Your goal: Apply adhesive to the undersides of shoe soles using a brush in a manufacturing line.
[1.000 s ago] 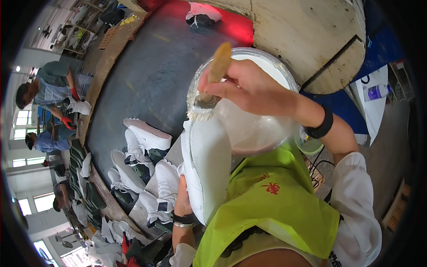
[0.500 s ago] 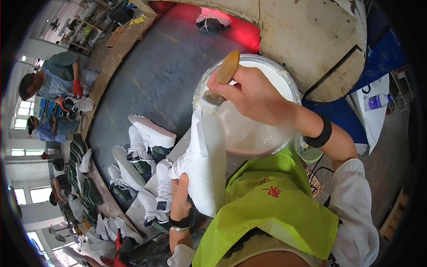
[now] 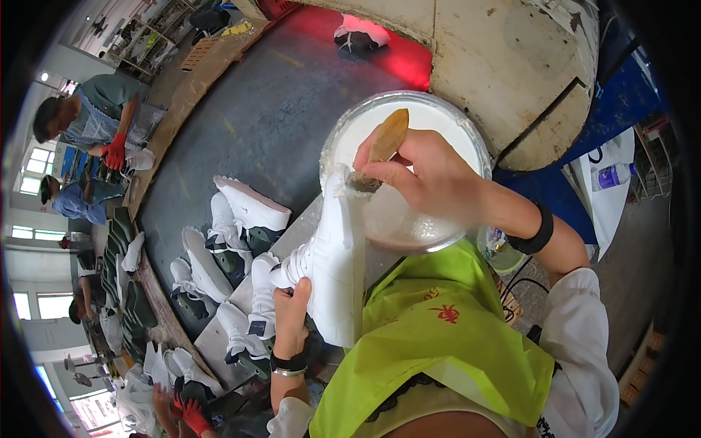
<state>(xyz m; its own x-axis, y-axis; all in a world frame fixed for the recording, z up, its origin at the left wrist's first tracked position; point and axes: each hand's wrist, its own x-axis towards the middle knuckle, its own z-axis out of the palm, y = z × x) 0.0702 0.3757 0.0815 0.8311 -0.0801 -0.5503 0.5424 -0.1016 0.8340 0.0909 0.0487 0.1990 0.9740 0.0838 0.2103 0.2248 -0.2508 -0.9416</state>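
Note:
My left hand (image 3: pixel 293 312) is closed around a white sneaker (image 3: pixel 328 270), its thumb against the lace side. The sneaker stands on end, its far end beside the rim of a large round basin (image 3: pixel 473 118) of white liquid. My right hand (image 3: pixel 434 175) grips a brush (image 3: pixel 390 135) by its flat wooden handle, above the basin's near left part. White paste coats the bristles, which touch the far end of the sneaker along its sole edge.
White sneakers with dark green inserts (image 3: pixel 232 266) stand left of my left hand. Another shoe (image 3: pixel 360 36) sits under red light at the conveyor's (image 3: pixel 270 109) far end. A cream metal housing (image 3: pixel 504 73) borders the basin. Co-workers, one in red gloves (image 3: pixel 115 151), stand at left.
The brush has moved right and nearer along the sneaker's sole edge. My left hand has turned the sneaker slightly, its far end rising. A co-worker's red-gloved hands at left have shifted.

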